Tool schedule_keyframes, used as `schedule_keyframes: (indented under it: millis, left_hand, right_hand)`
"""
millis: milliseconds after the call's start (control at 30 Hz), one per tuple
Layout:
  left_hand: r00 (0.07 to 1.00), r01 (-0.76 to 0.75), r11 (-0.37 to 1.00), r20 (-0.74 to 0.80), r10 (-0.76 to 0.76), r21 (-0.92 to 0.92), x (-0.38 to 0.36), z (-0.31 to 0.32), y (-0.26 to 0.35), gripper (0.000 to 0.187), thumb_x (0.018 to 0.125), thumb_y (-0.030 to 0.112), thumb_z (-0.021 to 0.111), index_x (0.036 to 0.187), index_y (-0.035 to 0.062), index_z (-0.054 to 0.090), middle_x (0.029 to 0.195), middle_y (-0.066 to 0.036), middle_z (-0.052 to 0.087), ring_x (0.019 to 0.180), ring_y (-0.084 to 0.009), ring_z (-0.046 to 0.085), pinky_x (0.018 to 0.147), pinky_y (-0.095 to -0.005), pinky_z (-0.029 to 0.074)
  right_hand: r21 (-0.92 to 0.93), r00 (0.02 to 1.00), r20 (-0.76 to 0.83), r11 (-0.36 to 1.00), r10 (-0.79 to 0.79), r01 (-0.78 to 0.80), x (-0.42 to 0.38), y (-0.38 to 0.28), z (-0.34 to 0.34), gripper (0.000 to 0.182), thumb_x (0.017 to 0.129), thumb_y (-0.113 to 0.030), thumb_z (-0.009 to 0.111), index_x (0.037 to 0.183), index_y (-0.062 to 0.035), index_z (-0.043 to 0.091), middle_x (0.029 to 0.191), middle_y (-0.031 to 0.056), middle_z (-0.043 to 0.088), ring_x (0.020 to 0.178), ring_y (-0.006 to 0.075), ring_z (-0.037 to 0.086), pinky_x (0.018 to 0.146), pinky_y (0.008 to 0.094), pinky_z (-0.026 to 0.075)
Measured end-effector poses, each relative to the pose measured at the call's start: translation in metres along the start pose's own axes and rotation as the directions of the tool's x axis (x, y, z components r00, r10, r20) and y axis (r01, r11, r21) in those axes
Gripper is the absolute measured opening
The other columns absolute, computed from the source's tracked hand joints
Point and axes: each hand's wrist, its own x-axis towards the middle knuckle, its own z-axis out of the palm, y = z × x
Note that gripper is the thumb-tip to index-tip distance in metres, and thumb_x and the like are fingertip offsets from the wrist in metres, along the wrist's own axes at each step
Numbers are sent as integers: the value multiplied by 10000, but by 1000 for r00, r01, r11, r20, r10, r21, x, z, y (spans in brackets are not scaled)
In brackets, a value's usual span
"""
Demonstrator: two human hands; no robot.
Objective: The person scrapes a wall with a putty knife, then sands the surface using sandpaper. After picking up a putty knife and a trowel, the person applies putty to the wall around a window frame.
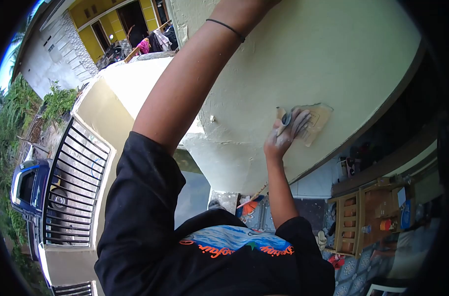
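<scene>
My right hand [282, 138], dusted with pale powder, is closed on a sheet of sandpaper [321, 118]. The sheet is tan-backed with printing, and part of it curls up between my fingers and thumb. It lies against the pale green painted wall surface [343, 64], with my hand over its left part. My left arm [185, 84], with a thin dark band at the wrist, reaches up across that surface. The left hand itself is cut off by the top edge of the view.
A ledge edge [227, 142] with a small knob runs below the wall. Lower right stand a wooden bench [355, 217] and an orange-lidded container [386, 225] on it. To the left are a black railing [76, 182] and a blue vehicle [29, 187]. Clothes [158, 42] hang farther back.
</scene>
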Motion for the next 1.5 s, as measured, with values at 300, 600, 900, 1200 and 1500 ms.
schedule_keyframes:
  millis: [300, 600, 900, 1200, 1500]
  left_hand:
    - [955, 82, 996, 284, -83, 18, -116, -44, 43, 423, 757, 373, 464, 1165, 262, 433, 1257, -71, 346, 1208, -238, 237, 999, -405, 93]
    - [803, 116, 983, 596, -9, -141, -258, -97, 77, 511, 695, 204, 552, 1188, 230, 420, 1271, -101, 332, 1221, -244, 224, 989, -416, 97]
    - [824, 415, 901, 471, -314, -124, -210, -72, 70, 530, 666, 94, 504, 1187, 107, 412, 1277, -198, 279, 1226, -329, 177, 990, -449, 40]
    - [844, 362, 922, 468, -260, -139, -206, -63, 74, 509, 630, 82, 462, 1138, 62, 459, 1260, -246, 278, 1227, -375, 128, 983, -468, 4]
    - [886, 290, 951, 407, -223, -108, -338, -85, 135, 556, 586, 41, 449, 1140, 13, 416, 1238, -230, 311, 1211, -405, 136, 976, -490, 26]
  right_hand:
    - [623, 831, -95, 684, 548, -380, 85, 32, -42, 549, 859, -373, 264, 1199, 57, 310, 1298, 245, 173, 1208, 378, 155, 986, 417, 123]
    - [-275, 963, 106, 923, -249, 269, 5, 73, -21, 489, 834, -277, 298, 1211, 35, 304, 1285, 268, 178, 1204, 397, 152, 974, 458, 123]
    - [74, 977, -166, 987, -132, 146, 88, 48, -46, 558, 842, -361, 329, 1262, -7, 230, 1307, 248, 144, 1234, 355, 82, 982, 447, 98]
    - [-138, 949, -149, 956, -279, 260, 107, 62, -38, 577, 827, -343, 346, 1228, 60, 248, 1305, 273, 92, 1212, 423, 66, 965, 497, 75]
    - [-82, 890, 45, 886, -455, 457, 15, 149, -27, 467, 771, -229, 428, 1204, -63, 381, 1292, 274, 153, 1199, 440, 113, 944, 544, 75]
